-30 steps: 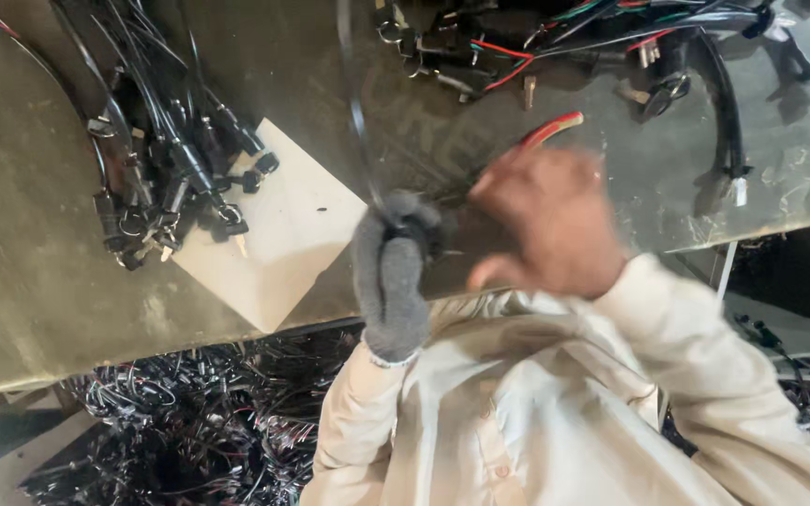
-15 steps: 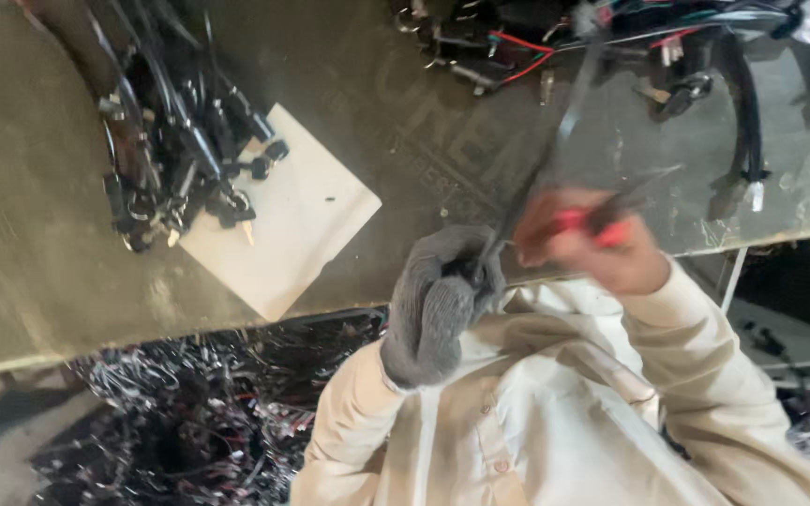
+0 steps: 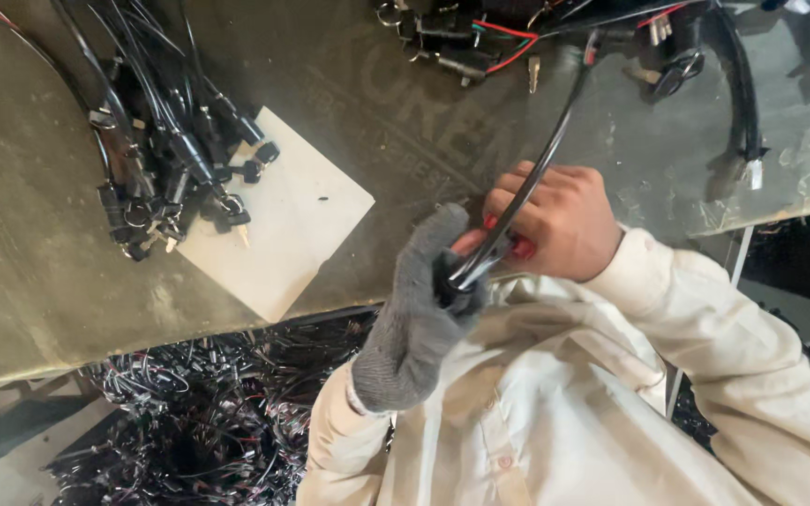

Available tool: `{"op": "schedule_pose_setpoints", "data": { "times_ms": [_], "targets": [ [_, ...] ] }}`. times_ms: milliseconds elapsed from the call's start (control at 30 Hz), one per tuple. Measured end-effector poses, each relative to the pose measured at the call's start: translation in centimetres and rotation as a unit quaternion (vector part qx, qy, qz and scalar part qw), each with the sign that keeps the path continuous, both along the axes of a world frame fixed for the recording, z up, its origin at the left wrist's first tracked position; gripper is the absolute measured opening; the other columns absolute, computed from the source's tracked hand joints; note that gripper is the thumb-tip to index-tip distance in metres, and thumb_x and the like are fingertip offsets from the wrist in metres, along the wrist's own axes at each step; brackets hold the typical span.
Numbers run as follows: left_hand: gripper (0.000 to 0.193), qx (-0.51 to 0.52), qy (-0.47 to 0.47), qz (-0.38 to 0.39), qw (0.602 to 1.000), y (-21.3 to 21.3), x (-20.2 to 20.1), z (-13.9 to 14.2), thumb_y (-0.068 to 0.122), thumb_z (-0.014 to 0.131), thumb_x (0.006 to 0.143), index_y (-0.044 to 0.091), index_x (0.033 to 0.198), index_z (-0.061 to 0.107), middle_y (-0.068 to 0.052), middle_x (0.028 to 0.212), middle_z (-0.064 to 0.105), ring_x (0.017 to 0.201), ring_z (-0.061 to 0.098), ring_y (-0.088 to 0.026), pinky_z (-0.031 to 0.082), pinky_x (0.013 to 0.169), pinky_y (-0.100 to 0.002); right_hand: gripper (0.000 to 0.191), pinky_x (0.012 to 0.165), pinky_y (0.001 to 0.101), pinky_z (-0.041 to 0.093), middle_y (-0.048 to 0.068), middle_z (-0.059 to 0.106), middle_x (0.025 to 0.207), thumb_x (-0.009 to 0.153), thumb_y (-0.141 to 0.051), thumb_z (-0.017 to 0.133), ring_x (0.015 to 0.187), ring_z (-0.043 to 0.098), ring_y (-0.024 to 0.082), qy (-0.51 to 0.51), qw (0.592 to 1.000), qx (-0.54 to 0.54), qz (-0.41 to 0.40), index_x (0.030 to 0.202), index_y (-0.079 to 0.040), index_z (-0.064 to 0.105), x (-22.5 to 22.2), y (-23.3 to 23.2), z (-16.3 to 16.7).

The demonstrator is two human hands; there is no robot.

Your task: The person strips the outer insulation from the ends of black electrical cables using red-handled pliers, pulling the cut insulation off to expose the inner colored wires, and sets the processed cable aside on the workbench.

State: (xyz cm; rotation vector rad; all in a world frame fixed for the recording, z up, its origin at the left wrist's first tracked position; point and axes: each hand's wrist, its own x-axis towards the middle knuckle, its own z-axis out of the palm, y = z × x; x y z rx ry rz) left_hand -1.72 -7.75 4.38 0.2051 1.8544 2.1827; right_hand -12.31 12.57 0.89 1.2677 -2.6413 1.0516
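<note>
- Left hand (image 3: 424,319), in grey knit glove, fingers curled tight round lower end of black cable (image 3: 541,164); thumb side up, grip closed.
- Right hand (image 3: 555,220), bare, fingers folded shut over a red-handled tool (image 3: 520,248); only a bit of red shows between fingers and at the palm edge. Tool type: cannot tell.
- Hands touching, right just above and beside left, both at table edge in front of chest.
- Cable runs from left fist up past right knuckles, curving toward far side of table (image 3: 39,281), top end with small red mark near the loom pile.
- Cable end inside glove hidden; glossy stretch visible just where it leaves the fist.
- Table: dull grey-green sheet, scuffed, faint lettering on surface.
- Far side, up top: loom pile (image 3: 480,42) of black connectors, red and green wires, metal keys.
- Far right: thick black lead (image 3: 742,84) looping down to a white tag.
- Left: bundle (image 3: 161,159) of black leads with plugs and key rings, lying partly on white card (image 3: 283,220).
- Card sits flat, corner pointing toward table edge, well apart from hands.
- Below table edge: heap (image 3: 189,412) of loose black wire pieces on floor.
- Cream shirt sleeves (image 3: 705,319) on both arms, cuffs at wrists.
</note>
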Motion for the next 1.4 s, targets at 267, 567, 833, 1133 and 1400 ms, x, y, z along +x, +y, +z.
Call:
{"op": "schedule_pose_setpoints", "data": {
  "times_ms": [267, 567, 833, 1133, 1400],
  "targets": [
    [0.067, -0.315, 0.153, 0.139, 0.927, 1.0, 0.5, -1.8, 0.016, 0.075, 0.098, -0.004, 0.152, 0.042, -0.024, 0.140, 0.061, 0.121, 0.068, -0.035, 0.056, 0.103, -0.039, 0.050, 0.066, 0.0449, 0.050, 0.013, 0.060, 0.092, 0.057, -0.016, 0.078, 0.084, 0.061, 0.036, -0.053, 0.998, -0.029, -0.020, 0.100, -0.003, 0.057, 1.2, -0.2, -0.2],
    [0.071, -0.401, 0.188, 0.204, 0.873, 2.7, 1.6, -3.6, 0.010, 0.078, 0.096, -0.003, 0.153, 0.038, -0.018, 0.122, 0.067, 0.105, 0.067, -0.035, 0.055, 0.093, -0.044, 0.040, 0.062, 0.0427, 0.048, 0.007, 0.057, 0.082, 0.058, -0.018, 0.080, 0.079, 0.062, 0.030, -0.042, 0.995, 0.042, -0.085, 0.087, -0.007, 0.054, 2.2, -0.3, -0.6],
    [0.062, -0.597, 0.241, 0.184, 0.743, 2.8, 1.9, -4.7, 0.011, 0.074, 0.095, 0.002, 0.149, 0.046, -0.022, 0.131, 0.065, 0.109, 0.066, -0.038, 0.054, 0.091, -0.050, 0.034, 0.062, 0.0426, 0.049, 0.006, 0.060, 0.081, 0.064, -0.015, 0.079, 0.076, 0.063, 0.029, -0.063, 0.982, 0.081, -0.158, 0.088, -0.008, 0.056, 4.6, 0.0, -0.7],
    [0.053, -0.570, 0.295, 0.170, 0.747, 1.6, 0.5, -4.0, 0.009, 0.064, 0.101, -0.001, 0.149, 0.043, -0.020, 0.137, 0.064, 0.114, 0.065, -0.037, 0.055, 0.093, -0.050, 0.040, 0.057, 0.0433, 0.047, 0.008, 0.060, 0.079, 0.069, -0.019, 0.085, 0.072, 0.062, 0.031, -0.138, 0.983, -0.003, -0.124, 0.096, -0.006, 0.058, 5.3, -1.3, 0.6],
    [0.063, -0.174, 0.067, 0.025, 0.982, 0.0, 0.9, 0.5, 0.005, 0.073, 0.101, 0.002, 0.157, 0.044, -0.011, 0.120, 0.069, 0.099, 0.069, -0.019, 0.059, 0.093, -0.032, 0.040, 0.065, 0.0398, 0.045, 0.007, 0.059, 0.085, 0.084, -0.026, 0.089, 0.076, 0.058, 0.029, -0.064, 0.987, -0.142, -0.026, 0.088, -0.008, 0.054, 2.2, -1.8, -1.7]
  ]
}}
